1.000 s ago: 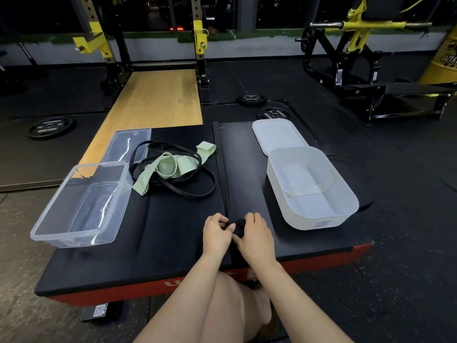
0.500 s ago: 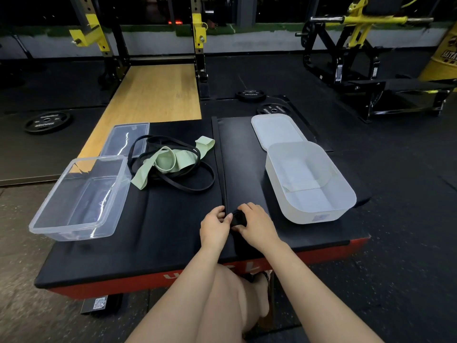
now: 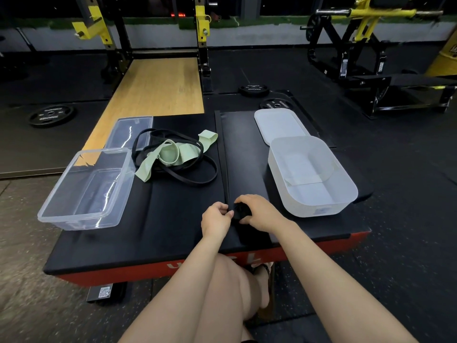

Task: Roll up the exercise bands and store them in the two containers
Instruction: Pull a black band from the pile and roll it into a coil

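I found little legible. The red front edge (image 3: 173, 268) of the platform, below my hands, bore partial white lettering, mostly hidden by my forearms. Weight plates (image 3: 51, 115) beyond carried white wording too small to read. A QR label (image 3: 104, 292) sat underneath.

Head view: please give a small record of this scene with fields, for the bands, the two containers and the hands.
surface: black padded platform
band being rolled: black band, roll at near end
left hand: pinches the band beside the roll
right hand: grips the roll
bands waiting: green band, thin black bands, tangled
clear container: empty, left
white container: no band inside, right
lids: off, behind each
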